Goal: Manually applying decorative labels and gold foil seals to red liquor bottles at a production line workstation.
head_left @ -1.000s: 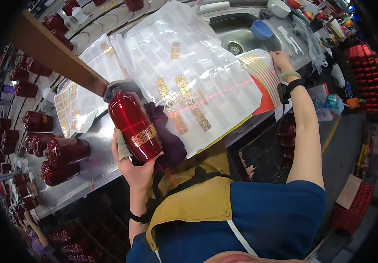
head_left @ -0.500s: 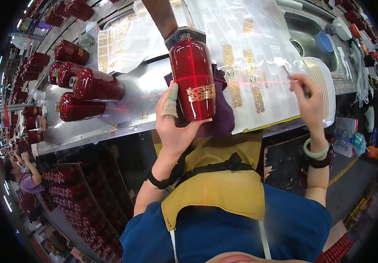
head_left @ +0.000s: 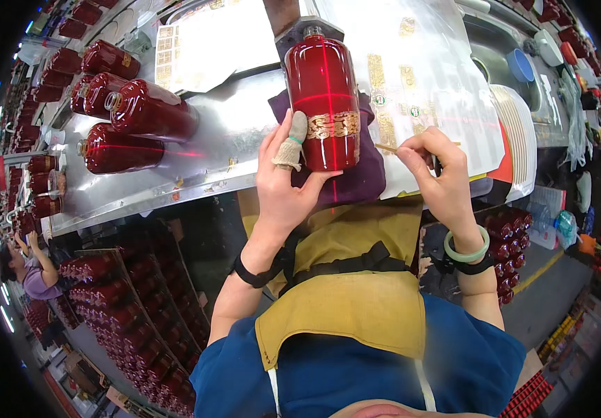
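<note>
A dark red glass bottle leans against an angled metal rest, neck away from me, with red laser lines crossing it. A gold patterned band runs around its lower part. My left hand grips the bottle's base and left side, with a cloth cover on one finger. To the right of the bottle, my right hand pinches a thin gold-brown strip, whose exact kind I cannot make out. Something dark shows in that palm. Purple cloth lies under the bottle.
Several red bottles lie on the metal table at left. Gold decals rest on the white sheet at right, beside stacked white trays and a sink with a blue bowl. Another person is far left.
My right hand has moved left, close to the bottle, now with the thin strip showing at its fingertips. The bottle has turned slightly in my left hand, so its gold band faces up more.
</note>
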`<action>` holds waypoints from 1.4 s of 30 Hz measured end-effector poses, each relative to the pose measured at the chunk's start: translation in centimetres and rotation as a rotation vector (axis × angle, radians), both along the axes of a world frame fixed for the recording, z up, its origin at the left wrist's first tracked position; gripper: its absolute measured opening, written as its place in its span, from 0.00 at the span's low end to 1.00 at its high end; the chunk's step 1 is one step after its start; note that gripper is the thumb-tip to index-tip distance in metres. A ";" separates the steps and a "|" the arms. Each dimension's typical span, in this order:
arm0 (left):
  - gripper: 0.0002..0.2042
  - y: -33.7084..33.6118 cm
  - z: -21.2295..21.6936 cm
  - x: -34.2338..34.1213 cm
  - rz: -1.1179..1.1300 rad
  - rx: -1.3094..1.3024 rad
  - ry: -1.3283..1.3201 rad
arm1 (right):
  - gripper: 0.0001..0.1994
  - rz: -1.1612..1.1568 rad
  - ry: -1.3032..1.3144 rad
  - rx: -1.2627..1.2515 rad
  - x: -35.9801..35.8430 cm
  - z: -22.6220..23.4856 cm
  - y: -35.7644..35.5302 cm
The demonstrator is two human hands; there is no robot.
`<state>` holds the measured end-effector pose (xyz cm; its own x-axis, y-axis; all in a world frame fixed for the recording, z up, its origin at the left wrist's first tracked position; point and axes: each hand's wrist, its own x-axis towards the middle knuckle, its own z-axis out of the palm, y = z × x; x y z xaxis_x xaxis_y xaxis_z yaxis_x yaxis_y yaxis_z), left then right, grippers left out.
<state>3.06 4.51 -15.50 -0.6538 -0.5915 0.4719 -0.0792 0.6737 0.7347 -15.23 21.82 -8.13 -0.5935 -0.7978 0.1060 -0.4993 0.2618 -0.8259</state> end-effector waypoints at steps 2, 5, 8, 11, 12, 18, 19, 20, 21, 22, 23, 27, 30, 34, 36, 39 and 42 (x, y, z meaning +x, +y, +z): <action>0.38 0.3 -0.2 0.3 0.027 0.021 -0.009 | 0.05 0.000 -0.004 -0.001 0.6 -0.2 -0.3; 0.41 0.4 -0.9 1.0 0.036 -0.005 -0.066 | 0.05 0.055 -0.060 -0.052 2.2 0.7 -1.3; 0.40 1.0 0.9 1.0 -0.035 0.277 -0.116 | 0.05 0.134 -0.023 -0.074 3.4 1.0 -2.3; 0.39 1.5 1.0 1.8 -0.121 0.501 -0.003 | 0.05 0.148 -0.021 -0.075 4.1 0.1 -3.3; 0.36 1.5 1.0 2.1 -0.137 0.475 -0.010 | 0.05 0.136 -0.046 -0.062 4.2 -0.1 -3.5; 0.33 2.9 1.6 0.4 -0.074 0.714 0.144 | 0.07 0.123 0.007 -0.072 4.2 -0.8 -3.7; 0.32 2.9 1.5 0.3 -0.052 0.712 0.154 | 0.07 0.124 0.006 -0.071 4.2 -0.7 -3.7; 0.32 3.0 1.7 0.3 -0.040 0.699 0.139 | 0.07 0.098 -0.003 -0.060 4.1 -0.6 -3.6; 0.32 2.9 1.5 0.4 -0.040 0.701 0.139 | 0.08 0.071 -0.011 -0.049 4.1 -0.6 -3.5; 0.32 2.8 1.4 0.5 -0.051 0.703 0.140 | 0.08 0.071 -0.011 -0.047 4.0 -0.9 -3.4; 0.32 2.8 1.2 0.5 -0.062 0.704 0.141 | 0.08 0.052 -0.033 -0.050 3.9 -1.3 -3.4; 0.32 2.8 1.6 0.3 -0.072 0.731 0.150 | 0.08 0.023 -0.045 -0.060 3.9 -1.9 -3.3; 0.32 3.0 1.8 0.2 -0.075 0.728 0.144 | 0.08 0.016 -0.064 -0.058 4.0 -2.1 -3.3; 0.33 3.1 1.7 0.1 -0.069 0.724 0.134 | 0.08 0.014 -0.095 -0.052 3.9 -2.2 -3.2; 0.32 3.1 1.6 0.1 -0.066 0.698 0.131 | 0.07 0.018 -0.092 -0.052 3.8 -2.2 -3.2; 0.32 3.2 1.8 0.1 -0.069 0.729 0.135 | 0.07 0.023 -0.086 -0.063 3.9 -2.1 -3.2; 0.32 3.3 1.7 0.1 -0.065 0.721 0.140 | 0.07 0.016 -0.097 -0.057 3.9 -2.2 -3.2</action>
<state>3.19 7.79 -13.82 -0.6599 -0.7488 0.0619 0.0717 0.0193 0.9972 -11.32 18.61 -10.32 -0.5908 -0.8013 0.0942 -0.4199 0.2057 -0.8839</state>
